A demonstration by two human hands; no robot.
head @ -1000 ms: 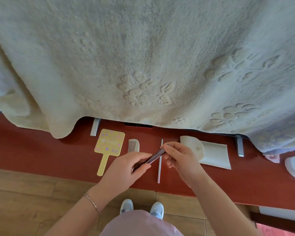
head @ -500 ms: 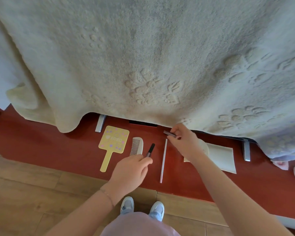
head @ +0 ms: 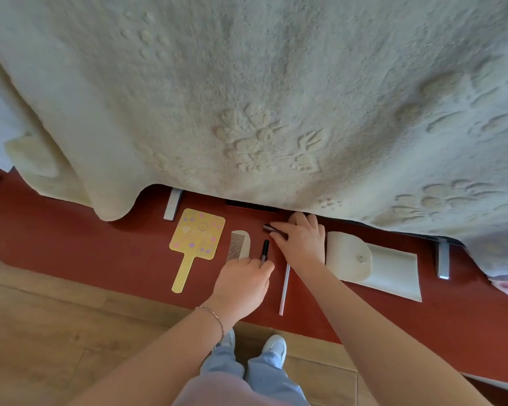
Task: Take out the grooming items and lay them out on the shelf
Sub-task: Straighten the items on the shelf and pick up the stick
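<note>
Red lacquered shelf [head: 71,253] nearest us already carries a flat yellow mirror [head: 195,238], ridged comb [head: 240,247] and thin white stick [head: 284,288]. Our left hand [head: 241,285] pinches a slim dark pencil [head: 265,251] down; right hand [head: 301,241] fingers pinch its cap [head: 272,228]. White pouch [head: 373,265] lies open, probably nearly emptied, below the fuzzy blanket [head: 247,98].

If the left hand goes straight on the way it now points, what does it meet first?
The left hand points up the shelf, holding a dark pen; straight on, the hanging blanket's edge probably comes first. Depth is unclear.
</note>
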